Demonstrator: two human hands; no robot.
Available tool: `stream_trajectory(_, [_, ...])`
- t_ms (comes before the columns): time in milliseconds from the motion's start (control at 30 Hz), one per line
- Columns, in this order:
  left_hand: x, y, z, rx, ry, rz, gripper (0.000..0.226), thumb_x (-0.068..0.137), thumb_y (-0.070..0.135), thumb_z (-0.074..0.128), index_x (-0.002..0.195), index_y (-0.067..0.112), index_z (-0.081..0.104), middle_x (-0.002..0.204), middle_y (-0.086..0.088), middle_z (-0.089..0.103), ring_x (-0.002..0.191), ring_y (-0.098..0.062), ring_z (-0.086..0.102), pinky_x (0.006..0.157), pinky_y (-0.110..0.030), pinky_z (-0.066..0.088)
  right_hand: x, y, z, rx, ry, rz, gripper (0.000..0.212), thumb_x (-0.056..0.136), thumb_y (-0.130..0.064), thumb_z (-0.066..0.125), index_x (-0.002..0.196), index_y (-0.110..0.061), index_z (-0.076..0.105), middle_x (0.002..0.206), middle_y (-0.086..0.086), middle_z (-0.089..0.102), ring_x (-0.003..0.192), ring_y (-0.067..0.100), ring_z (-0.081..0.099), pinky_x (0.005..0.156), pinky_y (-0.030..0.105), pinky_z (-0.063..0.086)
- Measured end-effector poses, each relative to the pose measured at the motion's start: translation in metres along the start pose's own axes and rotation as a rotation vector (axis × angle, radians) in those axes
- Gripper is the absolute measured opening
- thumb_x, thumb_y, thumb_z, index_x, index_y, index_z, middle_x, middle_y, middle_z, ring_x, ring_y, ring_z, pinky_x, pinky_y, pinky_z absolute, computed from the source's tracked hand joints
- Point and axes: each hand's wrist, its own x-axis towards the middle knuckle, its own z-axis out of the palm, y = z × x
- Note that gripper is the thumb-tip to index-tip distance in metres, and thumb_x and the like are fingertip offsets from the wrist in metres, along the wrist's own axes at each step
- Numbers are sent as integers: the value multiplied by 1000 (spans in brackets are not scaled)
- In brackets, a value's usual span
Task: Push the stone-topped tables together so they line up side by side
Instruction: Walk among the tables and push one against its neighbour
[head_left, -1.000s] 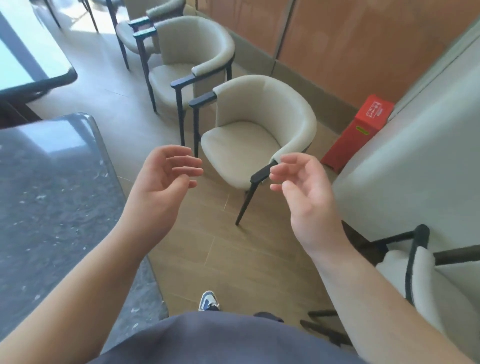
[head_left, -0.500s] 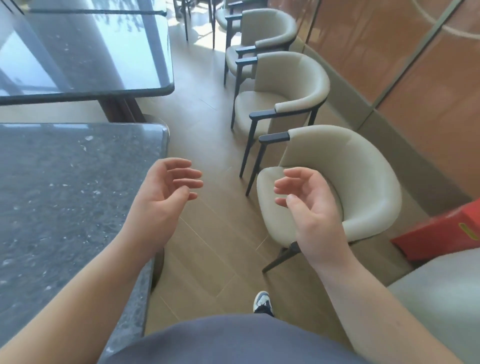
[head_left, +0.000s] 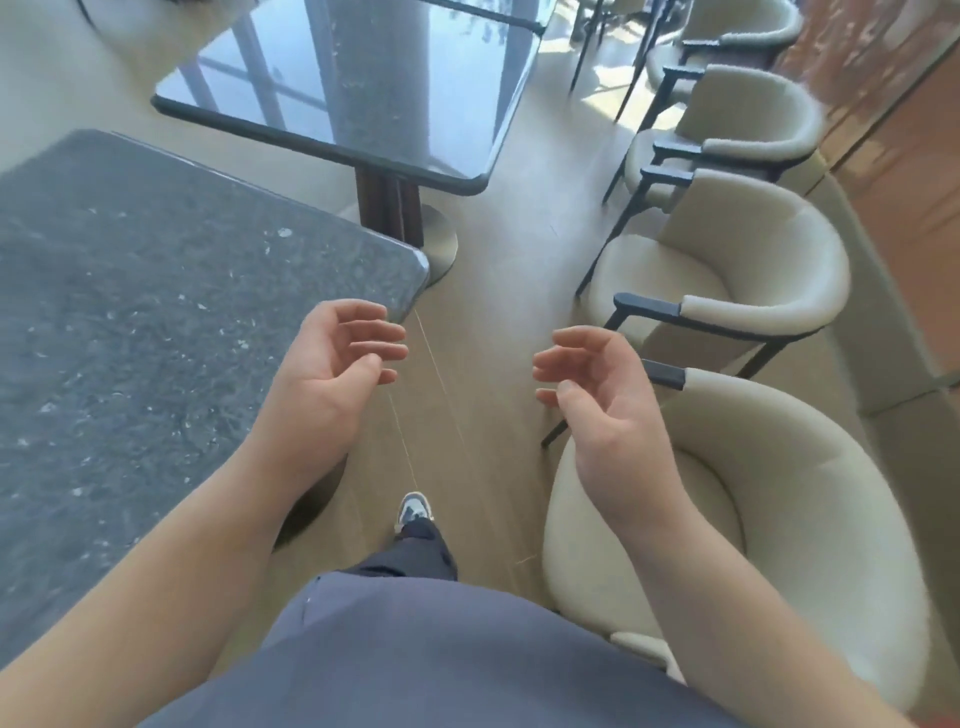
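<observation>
your view has swung leftward over the last second; the red box that sat far right a second ago is out of frame, and the far table (head_left: 363, 88), only a dark corner at the left edge back then, now fills the far middle with its glossy top and its pedestal base showing; the near table (head_left: 156, 312) lies at your left, its speckled top running from the near left edge up to a rounded corner just beyond your left hand (head_left: 332, 364); the two tops stand apart, a strip of floor between them, and they sit at an angle to each other rather than edge to edge, so the lining-up is not yet done.

your hands have barely altered through the turn; the left hand floats palm inward over the right edge of the near table, fingers loosely curled and grasping nothing, not touching the stone as far as can be told; your right hand (head_left: 597, 395) hangs in the same relaxed curl over the aisle, in front of the nearest cream chair (head_left: 779, 519), also empty.

my reading: you have turned to face the gap and are walking along the aisle, one shoe (head_left: 413, 512) stepping forward; the push itself has not begun; the row of chairs at your right leaves a narrow lane, so mind the armrests as you set your palms on a table edge.
</observation>
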Motion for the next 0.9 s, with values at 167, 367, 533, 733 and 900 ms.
stream_trajectory(167, [81, -23, -11, -13, 105, -28, 33, 93, -2, 47, 118, 17, 54, 109, -5, 68, 101, -18, 70, 86, -31, 59, 103, 9, 21, -59, -86, 6, 34, 94, 3, 47, 118, -18, 58, 107, 4, 68, 103, 14, 66, 95, 36, 56])
stream_trajectory(367, [221, -26, -36, -48, 168, -56, 32, 93, 0, 47, 118, 17, 56, 107, -2, 69, 101, -19, 70, 85, -30, 59, 243, 5, 62, -145, -145, 38, 32, 94, -1, 48, 118, -21, 58, 104, -3, 68, 103, 12, 65, 95, 38, 55])
stream_trajectory(533, [303, -29, -56, -55, 193, -47, 32, 89, 7, 47, 116, 22, 57, 107, 1, 70, 103, -19, 71, 85, -31, 59, 337, 6, 104, -221, -195, 34, 36, 92, 2, 46, 114, -25, 57, 102, -3, 68, 101, 11, 65, 96, 48, 52])
stream_trajectory(733, [343, -50, -86, -103, 363, -89, 31, 88, 9, 47, 114, 22, 58, 103, 5, 71, 100, -16, 70, 83, -30, 59, 412, 24, 141, -303, -347, 99, 37, 92, 4, 46, 112, -25, 58, 102, -4, 68, 101, 12, 65, 96, 51, 52])
stream_trajectory(900, [358, -75, -99, -85, 606, -170, 33, 85, 8, 46, 113, 23, 58, 104, 1, 71, 98, -17, 71, 85, -34, 59, 483, 35, 176, -360, -569, 81, 38, 88, 0, 45, 111, -27, 58, 99, -5, 69, 100, 15, 65, 93, 52, 53])
